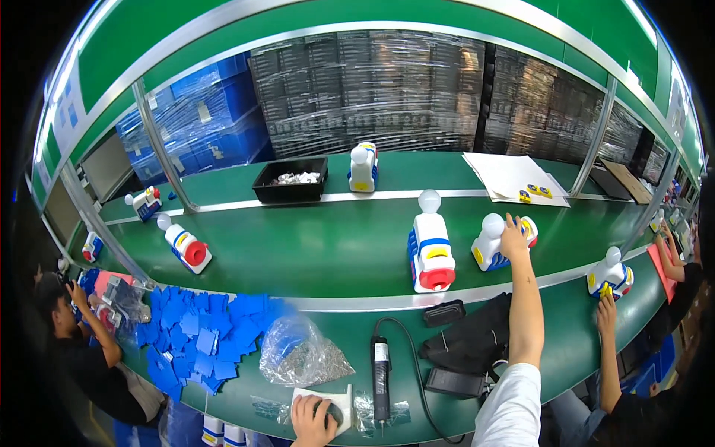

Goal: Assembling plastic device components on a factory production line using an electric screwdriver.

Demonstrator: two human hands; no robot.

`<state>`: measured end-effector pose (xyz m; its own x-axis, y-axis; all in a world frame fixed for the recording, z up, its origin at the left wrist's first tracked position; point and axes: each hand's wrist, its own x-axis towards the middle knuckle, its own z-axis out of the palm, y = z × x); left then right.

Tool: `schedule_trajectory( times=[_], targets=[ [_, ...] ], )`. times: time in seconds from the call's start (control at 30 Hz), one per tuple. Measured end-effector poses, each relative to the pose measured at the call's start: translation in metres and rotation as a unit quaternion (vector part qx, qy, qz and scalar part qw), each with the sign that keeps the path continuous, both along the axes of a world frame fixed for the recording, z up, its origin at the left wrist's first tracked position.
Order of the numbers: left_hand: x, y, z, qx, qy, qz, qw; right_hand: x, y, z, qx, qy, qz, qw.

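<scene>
White and blue, a toy (488,247) stands beyond the metal rail (357,304), the right hand (515,238) grasping it. The left hand (313,422) rests on a white holder (348,402) on the tabletop (346,326); whether it grips, I cannot tell.

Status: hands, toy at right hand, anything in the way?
Right hand on white-and-blue toy; left hand on white fixture. Toy stands on green surface. Black cloth beside right forearm, not blocking.

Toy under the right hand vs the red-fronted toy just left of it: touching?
Apart. The head view shows green surface between the toy under the right hand and the red-fronted toy.
</scene>
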<state>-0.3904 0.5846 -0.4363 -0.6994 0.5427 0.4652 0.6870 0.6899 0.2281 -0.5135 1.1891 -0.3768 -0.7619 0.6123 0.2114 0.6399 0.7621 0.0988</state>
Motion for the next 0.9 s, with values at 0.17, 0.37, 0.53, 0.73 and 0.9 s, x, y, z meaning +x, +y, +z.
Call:
schedule_trajectory(
  times=[0.17, 0.37, 0.53, 0.73, 0.9],
  targets=[
    [0.001, 0.002, 0.008, 0.028, -0.004, 0.013, 1.0, 0.053, -0.023, 0.012, -0.016, 0.163, 0.147, 0.975],
    [0.001, 0.005, 0.011, 0.046, -0.001, -0.007, 0.999, 0.122, -0.038, 0.011, -0.017, 0.304, 0.143, 0.942],
    [-0.001, 0.001, 0.017, 0.112, -0.034, -0.051, 0.992, 0.163, -0.113, 0.072, 0.103, 0.439, 0.244, 0.859],
    [-0.022, 0.023, 0.05, 0.478, -0.568, -0.166, 0.649, 0.215, -0.286, 0.102, 0.009, 0.558, 0.315, 0.768],
    [-0.02, 0.033, 0.104, 0.564, -0.754, -0.313, 0.127, 0.225, -0.372, 0.029, -0.23, 0.529, 0.496, 0.649]
  ],
)
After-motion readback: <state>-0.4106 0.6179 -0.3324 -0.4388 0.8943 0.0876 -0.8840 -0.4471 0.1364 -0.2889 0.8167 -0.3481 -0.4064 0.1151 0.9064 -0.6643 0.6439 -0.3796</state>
